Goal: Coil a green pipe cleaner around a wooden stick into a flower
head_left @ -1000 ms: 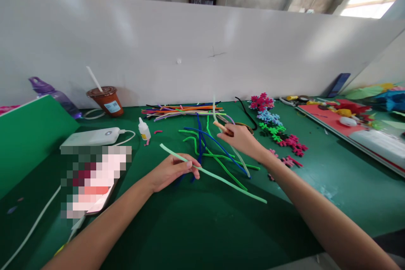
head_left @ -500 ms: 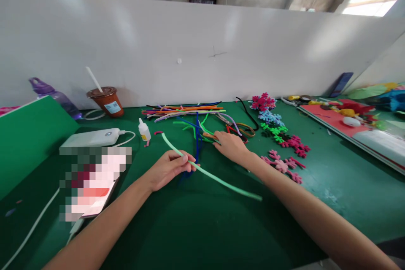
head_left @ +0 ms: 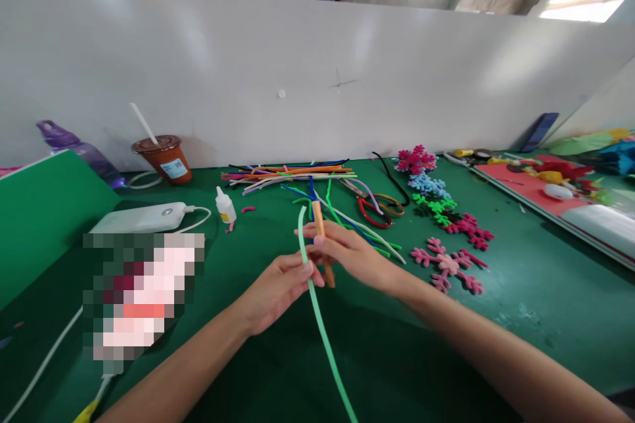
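Ok, mid-frame above the desk (head_left: pixel 446 344): left hand (head_left: pixel 278 287) pinches light green pipe cleaner (head_left: pixel 317 317), right hand (head_left: pixel 347 254) grips tan stick (head_left: pixel 322 248) against it; keep both pressed together, wrap tight

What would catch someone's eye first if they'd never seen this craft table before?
Dead centre, the left hand pinches a long pale green pipe cleaner while the right hand holds a short tan stick against it. Behind them a bright pile of pipe cleaners lies by the white partition, with red-handled scissors and foam snowflake shapes to the right on the green table.
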